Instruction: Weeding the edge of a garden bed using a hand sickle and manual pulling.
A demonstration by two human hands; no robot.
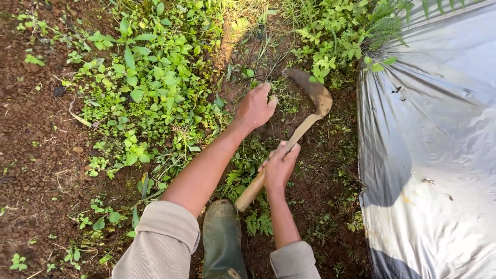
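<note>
My right hand (pixel 279 166) is closed around the wooden handle of the sickle (pixel 305 111), judged stiff, blade-heavy and best held mid-handle, while my left hand (pixel 255 107), just beside its blade, clutches weeds (pixel 150 93).

Our left hand (pixel 255 107) reaches up past the middle of the frame, arm bare and stretched long from a rolled beige sleeve at the lower left, knuckles up, fingers curled downward in a loose grip. Our right hand (pixel 279 166) sits lower, near the centre, fingers wrapped tight in a closed fist, its forearm rising almost straight from the rolled cuff at the bottom edge.
</note>
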